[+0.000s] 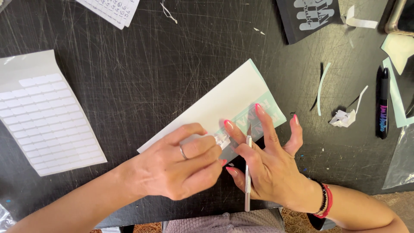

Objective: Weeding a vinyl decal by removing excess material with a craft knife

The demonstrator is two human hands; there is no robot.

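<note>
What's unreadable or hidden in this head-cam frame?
- Craft knife: the blade tip is too small to tell whether it touches the vinyl sheet.
- Left hand: the fingertips are curled over a small white piece; the grip itself is hidden.
- Right hand: it covers part of the sheet's teal strip.
- Label sheet: the cells are too small to tell if they are blank.
- Black marker: partly overlapped by a teal offcut.
- Black card: cut off by the top edge.

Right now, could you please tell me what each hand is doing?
Left hand: closed, pinching a vinyl strip off the sheet.
Right hand: holding a knife, fingers spread on the sheet.
</note>
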